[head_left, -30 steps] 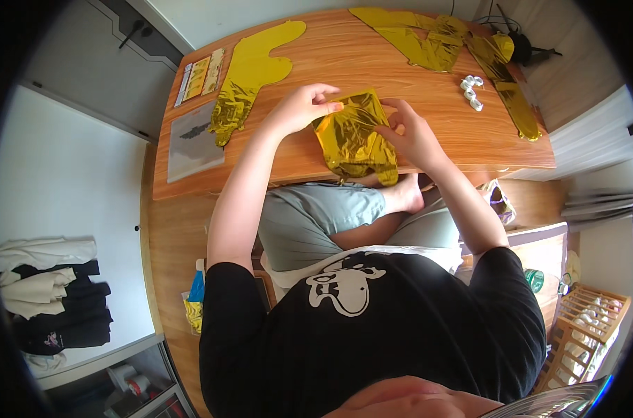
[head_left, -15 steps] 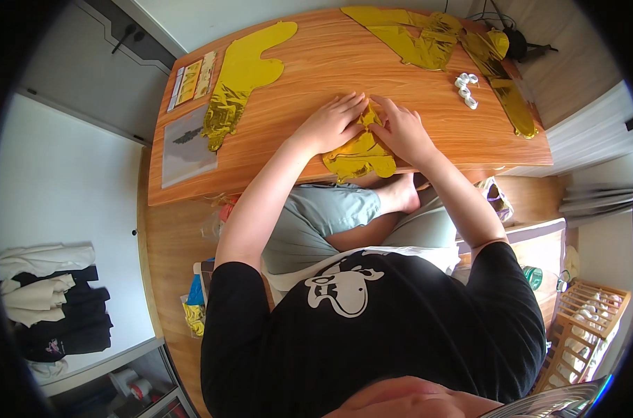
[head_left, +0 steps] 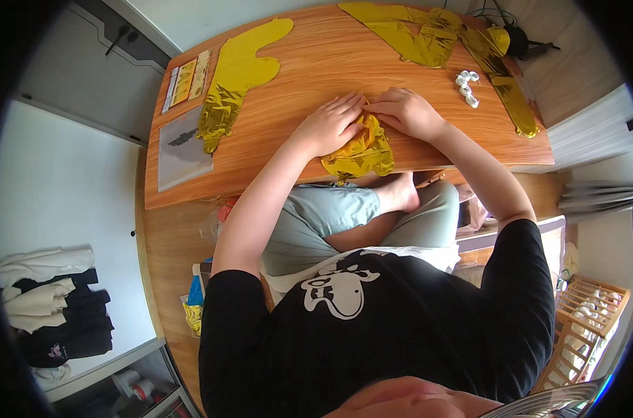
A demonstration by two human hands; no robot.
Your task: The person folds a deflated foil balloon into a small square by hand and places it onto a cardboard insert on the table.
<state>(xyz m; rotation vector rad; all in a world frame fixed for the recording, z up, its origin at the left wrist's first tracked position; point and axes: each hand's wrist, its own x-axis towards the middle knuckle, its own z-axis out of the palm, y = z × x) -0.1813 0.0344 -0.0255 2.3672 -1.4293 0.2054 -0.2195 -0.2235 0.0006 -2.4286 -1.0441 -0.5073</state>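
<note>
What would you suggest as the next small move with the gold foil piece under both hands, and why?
Probably slide the left hand toward the table's near edge, pressing flat. The gold foil piece is crumpled and puffy there and overhangs the wooden table, while the right hand already pins its far end.

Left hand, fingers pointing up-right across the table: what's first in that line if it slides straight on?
The left hand lies flat on the crumpled gold foil balloon; its fingers nearly touch the right hand, which it would probably meet first. Farther on lies bare wooden table.
</note>
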